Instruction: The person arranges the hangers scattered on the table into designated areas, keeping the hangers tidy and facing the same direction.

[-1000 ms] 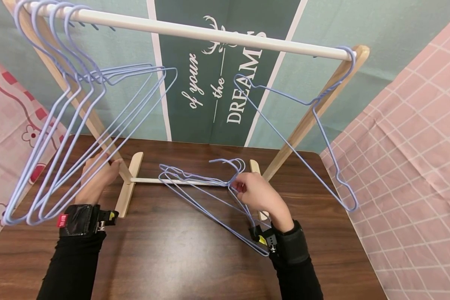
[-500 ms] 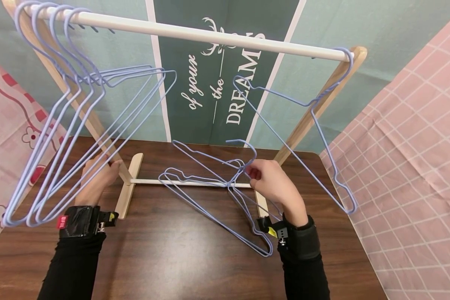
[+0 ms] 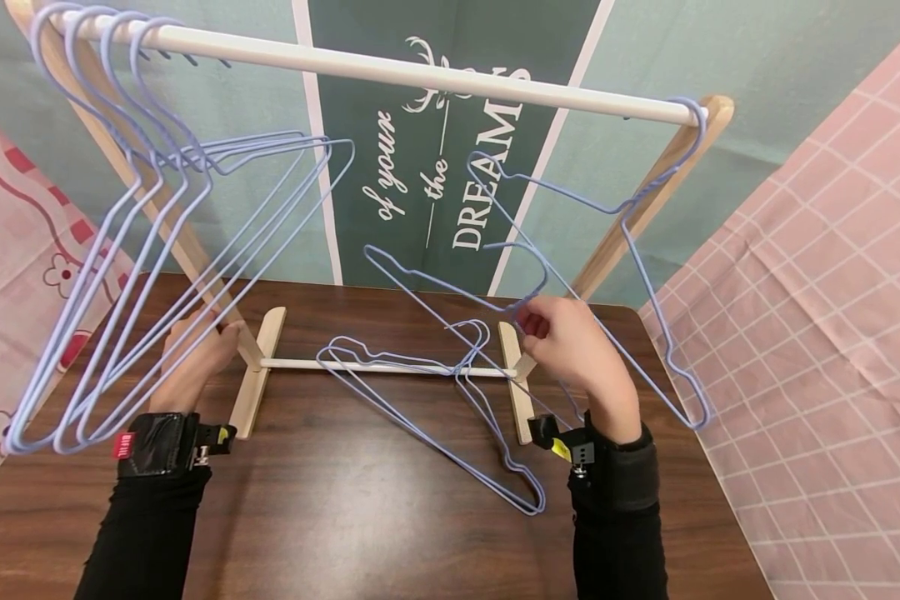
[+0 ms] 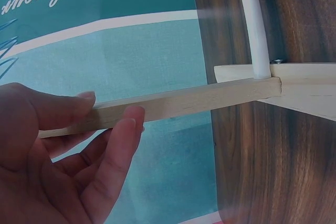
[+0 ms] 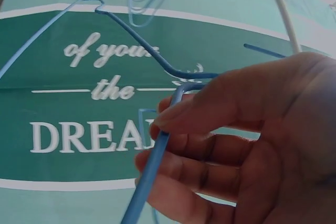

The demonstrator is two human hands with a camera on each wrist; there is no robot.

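Note:
My right hand (image 3: 573,342) pinches a blue wire hanger (image 3: 450,288) near the neck, between thumb and fingers. Its hook points up and its body slopes across the rack's right side, above the table. In the right wrist view the hanger (image 5: 136,38) crosses in front of the fingers. My left hand (image 3: 198,346) holds the rack's left wooden post low down, partly behind hanging hangers. The left wrist view shows thumb and fingers around that post (image 4: 173,103). Other blue hangers (image 3: 420,427) lie in a small pile over the rack's lower bar (image 3: 390,366).
Several blue hangers (image 3: 209,150) hang at the left end of the white top bar (image 3: 420,76). One more hanger (image 3: 648,277) hangs at the right end, close to my right hand. The brown table (image 3: 330,533) stretches in front; patterned cloths surround it.
My right hand has lifted one hanger off the pile, moving up and to the right. The left hand stays on the post.

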